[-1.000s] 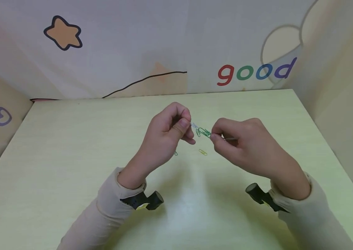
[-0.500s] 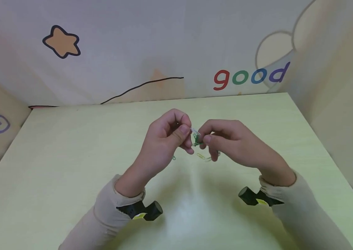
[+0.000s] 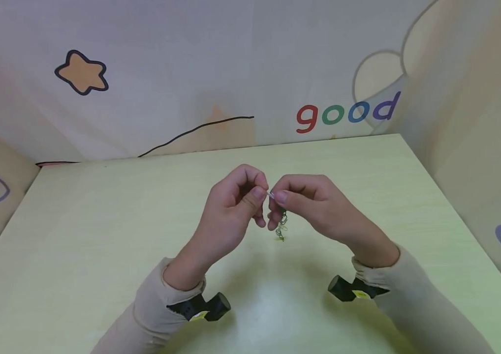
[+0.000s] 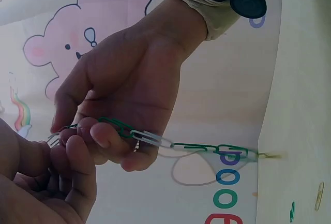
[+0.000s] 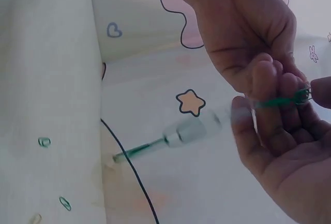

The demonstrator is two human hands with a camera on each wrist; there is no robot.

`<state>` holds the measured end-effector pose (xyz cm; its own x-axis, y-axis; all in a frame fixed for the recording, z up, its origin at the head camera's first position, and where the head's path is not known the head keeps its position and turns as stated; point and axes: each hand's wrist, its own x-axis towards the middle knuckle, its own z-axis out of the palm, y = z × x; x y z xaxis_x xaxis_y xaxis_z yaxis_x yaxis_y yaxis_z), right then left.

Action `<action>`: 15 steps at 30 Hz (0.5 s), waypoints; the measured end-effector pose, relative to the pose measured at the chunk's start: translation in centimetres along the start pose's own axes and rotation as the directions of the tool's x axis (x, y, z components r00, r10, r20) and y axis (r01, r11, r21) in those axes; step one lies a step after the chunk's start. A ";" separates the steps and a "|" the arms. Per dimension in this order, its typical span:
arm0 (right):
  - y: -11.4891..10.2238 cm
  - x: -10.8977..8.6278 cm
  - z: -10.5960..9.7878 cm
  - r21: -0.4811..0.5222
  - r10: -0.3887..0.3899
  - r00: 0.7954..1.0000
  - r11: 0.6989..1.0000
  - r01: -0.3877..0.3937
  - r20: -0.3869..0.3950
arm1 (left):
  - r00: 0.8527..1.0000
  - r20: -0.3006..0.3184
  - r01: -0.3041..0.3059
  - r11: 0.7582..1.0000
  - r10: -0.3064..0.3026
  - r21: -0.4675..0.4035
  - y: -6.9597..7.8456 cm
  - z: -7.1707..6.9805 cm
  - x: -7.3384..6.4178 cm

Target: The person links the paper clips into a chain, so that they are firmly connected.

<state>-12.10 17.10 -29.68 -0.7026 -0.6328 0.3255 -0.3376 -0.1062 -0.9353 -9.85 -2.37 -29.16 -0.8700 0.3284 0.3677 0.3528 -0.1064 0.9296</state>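
From where I stand, the two hands meet over the middle of the table (image 3: 113,250), raised above its top, with their shadows falling below them. The left hand (image 3: 232,212) pinches a white clip (image 3: 270,195) between thumb and forefinger, one end poking out towards the other side. The right hand (image 3: 319,201) comes in just beside it, fingertips nearly meeting the left's, its fingers curled round the upper end of a chain (image 4: 196,146) of clips. That chain hangs down past the right fingers: green, then white, then more green, with a yellowish clip blurred at the bottom; I can't tell whether the end touches the table. Loose on the tabletop lie two green clips (image 5: 65,203), well inside the far edge, and a yellow clip (image 4: 319,196) near one of them. The far edge runs straight along the foot of the wall (image 3: 166,73), beyond the knuckles. To the left the top stretches out broadly before its slanting side edge; to the right the strip between wrist and edge is narrower, though there's room there too. Both sleeves (image 3: 414,295) reach in from the near side, wide apart at the elbows' end.
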 end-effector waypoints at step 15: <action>0.8 -0.1 0.4 0.098 0.009 0.998 0.995 -0.003 -0.062 | 0.997 -0.023 -0.078 0.997 0.079 0.023 -0.6 0.9 -0.4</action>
<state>-12.07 16.72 -30.53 -0.7434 -0.5848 0.3247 -0.2722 -0.1789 -0.9455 -9.45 -1.62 -29.86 -0.8472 0.2976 0.4401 0.4275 -0.1101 0.8973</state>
